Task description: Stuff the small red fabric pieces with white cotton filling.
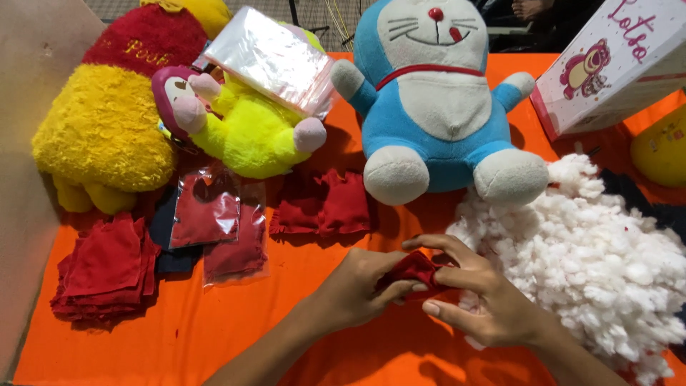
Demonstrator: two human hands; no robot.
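Note:
Both my hands meet low in the middle of the head view, over the orange cloth point(214, 336). My left hand point(361, 289) pinches a small red fabric piece point(414, 268) from the left. My right hand point(475, 297) grips the same red piece from the right, thumb underneath and fingers curled over it. Just right of my hands lies a big heap of white stuffing point(600, 250), touching my right wrist. A blue and white cat plush point(436, 100) sits upright behind my hands.
A stack of red cloth pieces point(107, 268) lies at the left, clear bags with red pieces point(211, 214) beside it, and loose red pieces point(325, 204) in the middle. A yellow bear plush point(107, 121), a yellow-green monkey plush point(250, 132) and a pink printed box point(614, 64) stand at the back.

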